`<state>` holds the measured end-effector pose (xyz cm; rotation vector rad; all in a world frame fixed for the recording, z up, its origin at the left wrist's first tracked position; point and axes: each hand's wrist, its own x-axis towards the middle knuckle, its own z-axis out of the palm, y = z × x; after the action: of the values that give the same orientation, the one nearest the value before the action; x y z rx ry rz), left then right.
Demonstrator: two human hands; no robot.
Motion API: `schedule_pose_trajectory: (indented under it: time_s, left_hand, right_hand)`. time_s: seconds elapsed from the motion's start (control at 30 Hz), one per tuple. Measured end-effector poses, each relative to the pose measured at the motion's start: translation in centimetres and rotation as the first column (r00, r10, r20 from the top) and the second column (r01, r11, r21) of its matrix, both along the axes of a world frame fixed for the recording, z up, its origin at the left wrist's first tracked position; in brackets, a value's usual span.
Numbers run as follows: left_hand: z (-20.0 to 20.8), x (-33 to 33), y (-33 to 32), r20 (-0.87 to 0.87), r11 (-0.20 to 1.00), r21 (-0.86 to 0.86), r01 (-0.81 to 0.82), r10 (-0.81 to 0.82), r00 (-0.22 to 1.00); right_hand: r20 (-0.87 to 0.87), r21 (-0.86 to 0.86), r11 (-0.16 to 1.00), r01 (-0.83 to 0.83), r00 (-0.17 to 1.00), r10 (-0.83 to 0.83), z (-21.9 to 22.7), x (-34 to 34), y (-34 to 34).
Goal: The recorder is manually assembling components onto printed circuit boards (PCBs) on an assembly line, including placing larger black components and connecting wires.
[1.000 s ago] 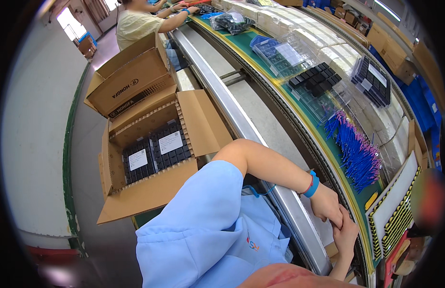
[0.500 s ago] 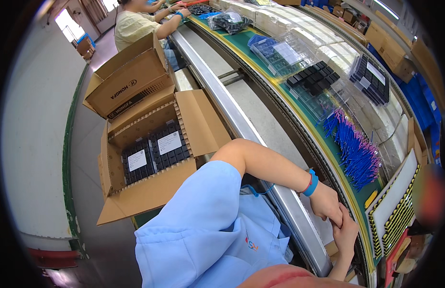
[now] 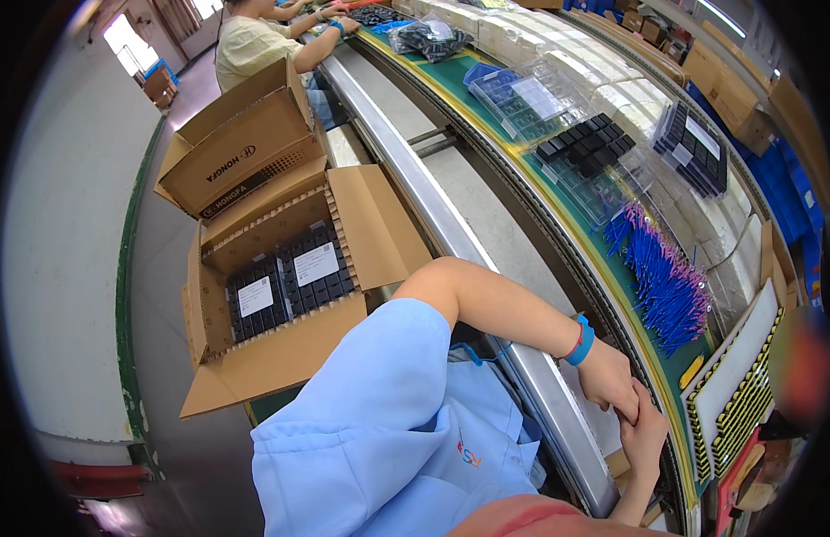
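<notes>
My left hand (image 3: 606, 374), with a blue band on its wrist, reaches across the metal rail at the right. Its fingers are curled down and meet the fingers of my right hand (image 3: 645, 437), which comes up from the lower edge. Both hands are closed at the fingertips, and anything between them is hidden or too small to make out. Beside them on the green bench lie a pile of blue wires with pink ends (image 3: 661, 282) and a small yellow piece (image 3: 692, 372).
An open cardboard box (image 3: 280, 376) at my left holds trays of black blocks (image 3: 316, 268). Farther along the bench are loose black blocks (image 3: 585, 148) and clear plastic trays (image 3: 522, 103). A white board with black-and-yellow edges (image 3: 732, 385) stands at the right. Another person (image 3: 258, 49) works at the far end.
</notes>
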<state>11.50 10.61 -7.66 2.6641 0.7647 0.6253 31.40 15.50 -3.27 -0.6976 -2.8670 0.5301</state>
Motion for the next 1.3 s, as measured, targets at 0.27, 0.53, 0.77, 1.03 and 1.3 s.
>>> schedule_pose_trajectory:
  time_s: [0.27, 0.53, 0.77, 1.03, 1.3]
  left_hand:
    - [0.22, 0.00, -0.02, -0.020, 1.000, -0.011, -0.004, 0.004, 1.000]
    - [-0.06, -0.04, 0.08, 0.005, 1.000, 0.012, 0.000, 0.000, 1.000]
    - [-0.23, -0.02, 0.11, 0.008, 1.000, 0.007, -0.005, 0.005, 1.000]
    - [-0.42, -0.19, 0.00, 0.031, 1.000, 0.020, -0.010, 0.009, 0.999]
    - [-0.30, -0.05, 0.11, 0.018, 1.000, -0.003, -0.009, 0.009, 1.000]
  right_hand:
    - [-0.002, 0.003, 1.000, -0.001, 1.000, 0.001, -0.03, -0.04, 0.02]
    - [-0.001, 0.010, 1.000, 0.002, 1.000, -0.002, 0.03, -0.12, -0.05]
    - [-0.016, 0.005, 1.000, -0.007, 1.000, 0.008, -0.07, -0.09, -0.05]
    - [0.003, 0.004, 1.000, -0.014, 1.000, 0.014, -0.10, -0.31, -0.03]
    - [0.014, 0.002, 1.000, -0.002, 1.000, 0.002, -0.08, -0.16, 0.03]
